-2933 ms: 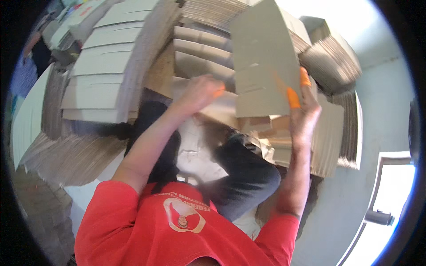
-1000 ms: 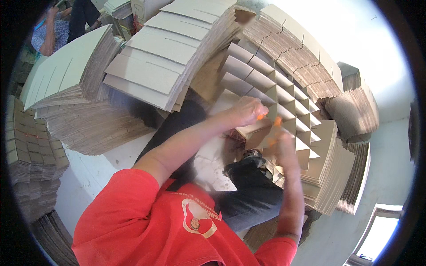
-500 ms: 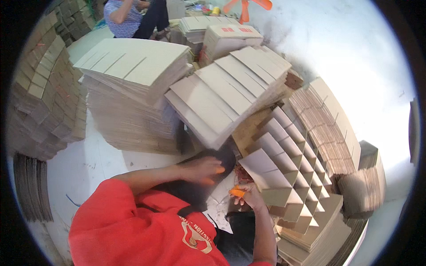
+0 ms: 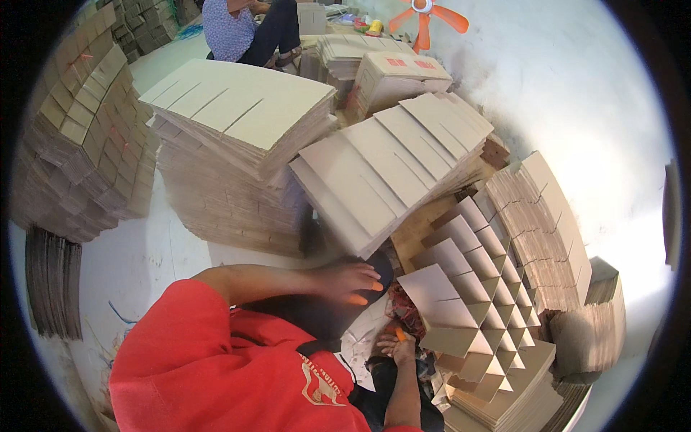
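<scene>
My left hand (image 4: 349, 283), orange covers on two of its fingertips, is held over my dark-trousered leg (image 4: 291, 309). Its fingers stretch out with nothing in them. Lower and to the right, my right hand (image 4: 400, 347) also wears an orange fingertip cover; its fingers are apart and I see nothing held. Close beside it stands a cardboard divider grid (image 4: 471, 281) of interlocked slotted sheets, tilted, with open cells. The grid rests on a stack of flat cardboard sheets (image 4: 515, 392).
Slotted cardboard sheets (image 4: 389, 165) lie fanned on a stack ahead; a taller stack (image 4: 234, 108) stands left of it. Bundled dividers (image 4: 536, 230) lean by the white wall. Folded cardboard (image 4: 86, 144) is piled far left. Another person (image 4: 248, 32) sits behind, near an orange fan (image 4: 425, 18).
My view has shifted, moving the stacks right and lower in the picture. My left hand has moved right with its fingers spread; my right hand has dropped lower beside the grid.
</scene>
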`<action>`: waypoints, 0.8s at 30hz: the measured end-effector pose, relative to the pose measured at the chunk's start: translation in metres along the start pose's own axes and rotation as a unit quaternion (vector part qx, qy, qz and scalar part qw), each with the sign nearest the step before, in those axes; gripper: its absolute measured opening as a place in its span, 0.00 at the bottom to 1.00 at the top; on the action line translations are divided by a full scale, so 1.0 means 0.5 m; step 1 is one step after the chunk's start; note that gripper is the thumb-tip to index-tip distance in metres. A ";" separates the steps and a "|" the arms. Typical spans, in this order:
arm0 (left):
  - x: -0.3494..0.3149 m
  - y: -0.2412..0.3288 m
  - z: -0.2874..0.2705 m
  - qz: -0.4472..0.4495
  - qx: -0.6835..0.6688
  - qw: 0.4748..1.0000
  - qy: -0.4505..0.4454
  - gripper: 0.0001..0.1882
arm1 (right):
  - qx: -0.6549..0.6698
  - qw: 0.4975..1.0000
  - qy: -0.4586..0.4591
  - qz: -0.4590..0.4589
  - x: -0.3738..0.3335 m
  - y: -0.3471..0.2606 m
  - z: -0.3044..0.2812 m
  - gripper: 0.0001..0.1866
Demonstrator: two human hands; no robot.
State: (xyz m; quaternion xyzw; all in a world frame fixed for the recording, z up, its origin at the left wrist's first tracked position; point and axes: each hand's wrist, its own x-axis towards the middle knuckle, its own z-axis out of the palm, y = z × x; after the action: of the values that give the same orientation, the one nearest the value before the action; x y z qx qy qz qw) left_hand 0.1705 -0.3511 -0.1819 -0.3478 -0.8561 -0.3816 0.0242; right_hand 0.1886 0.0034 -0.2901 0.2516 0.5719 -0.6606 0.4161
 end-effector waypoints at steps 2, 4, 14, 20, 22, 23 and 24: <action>0.010 -0.007 0.005 -0.005 -0.001 1.000 0.005 0.29 | 0.041 0.999 -0.009 -0.010 0.012 0.005 -0.032 0.25; 0.019 -0.008 0.001 -0.003 0.006 1.000 0.008 0.29 | -0.060 0.996 0.053 -0.051 0.022 0.033 -0.059 0.26; -0.001 -0.025 0.013 -0.013 0.025 0.999 0.022 0.28 | -0.011 0.968 0.242 0.059 0.015 0.092 -0.131 0.28; 0.020 -0.021 0.008 0.011 0.019 1.000 0.023 0.27 | -0.049 0.937 0.291 0.189 0.065 0.123 -0.231 0.33; 0.020 -0.019 0.007 0.009 0.017 1.000 0.023 0.27 | -0.064 0.940 0.291 0.166 0.048 0.116 -0.209 0.31; 0.020 -0.018 0.007 0.008 0.015 1.000 0.024 0.26 | -0.074 0.942 0.289 0.157 0.042 0.110 -0.199 0.31; 0.021 -0.017 0.007 0.009 0.012 1.000 0.024 0.26 | -0.085 0.943 0.282 0.152 0.037 0.109 -0.194 0.30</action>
State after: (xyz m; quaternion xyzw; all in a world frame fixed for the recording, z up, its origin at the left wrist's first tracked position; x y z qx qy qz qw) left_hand 0.1580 -0.3466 -0.1864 -0.3458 -0.8566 -0.3794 0.0519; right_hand 0.2104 0.0921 -0.3561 0.4755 0.6747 -0.4402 0.3533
